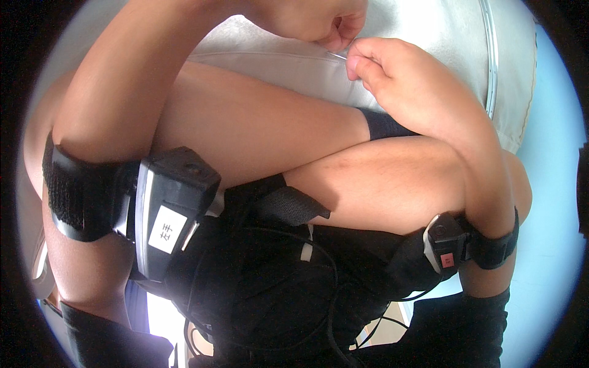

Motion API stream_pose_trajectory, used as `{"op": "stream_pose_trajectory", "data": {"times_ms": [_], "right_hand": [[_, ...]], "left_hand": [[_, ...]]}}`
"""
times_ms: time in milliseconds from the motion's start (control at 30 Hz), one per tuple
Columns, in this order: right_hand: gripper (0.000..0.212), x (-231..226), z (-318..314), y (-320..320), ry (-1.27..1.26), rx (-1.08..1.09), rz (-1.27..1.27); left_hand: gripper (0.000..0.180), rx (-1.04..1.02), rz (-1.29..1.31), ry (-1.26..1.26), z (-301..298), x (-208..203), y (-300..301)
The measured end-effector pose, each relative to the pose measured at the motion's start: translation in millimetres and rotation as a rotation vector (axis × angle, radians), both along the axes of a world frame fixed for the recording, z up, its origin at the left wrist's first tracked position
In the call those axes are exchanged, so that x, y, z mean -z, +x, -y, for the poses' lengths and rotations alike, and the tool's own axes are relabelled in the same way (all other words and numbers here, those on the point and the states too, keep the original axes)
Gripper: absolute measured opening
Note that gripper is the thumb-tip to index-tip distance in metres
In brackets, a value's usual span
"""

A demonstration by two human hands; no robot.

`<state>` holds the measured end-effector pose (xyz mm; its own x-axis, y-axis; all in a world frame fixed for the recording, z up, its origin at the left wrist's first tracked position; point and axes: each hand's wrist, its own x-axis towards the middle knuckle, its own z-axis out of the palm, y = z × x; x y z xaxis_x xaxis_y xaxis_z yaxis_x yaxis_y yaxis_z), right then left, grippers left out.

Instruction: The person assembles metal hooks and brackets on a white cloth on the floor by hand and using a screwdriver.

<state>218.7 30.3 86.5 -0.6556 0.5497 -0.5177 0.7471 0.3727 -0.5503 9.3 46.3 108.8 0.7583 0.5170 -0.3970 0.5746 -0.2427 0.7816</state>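
Observation:
My left hand (pixel 313 21) is at the upper edge of the head view, its fingers curled closed. Just below and to the right, my right hand (pixel 392 64) is closed in a pinch, almost touching the left. A thin shiny sliver (pixel 337 56) shows between the two hands and runs into the right fingers. Its kind is too small to tell, and the fingers hide its ends. What the left fingers pinch is hidden. Both hands are above a white cloth-like surface (pixel 288 70) with a seam across it.
My bare crossed legs (pixel 257 116) lie below the hands. Black boxes are strapped to my left arm (pixel 178 214) and right arm (pixel 445 242). Loose black cables (pixel 334 270) cross my lap. A pale strip (pixel 491 55) edges the white surface, beside a light blue surface (pixel 552 184).

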Motion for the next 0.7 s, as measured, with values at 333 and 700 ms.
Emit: {"op": "stream_pose_trajectory", "data": {"times_ms": [333,700], "right_hand": [[0.054,17,7,-15,0.135,-0.003,0.171],[0.054,22,21,-25,0.213,0.104,0.137]], "left_hand": [[0.024,-0.011,-0.195,-0.046,1,-3,4],[0.021,0.081,-0.151,-0.101,-9,4,-2]]}}
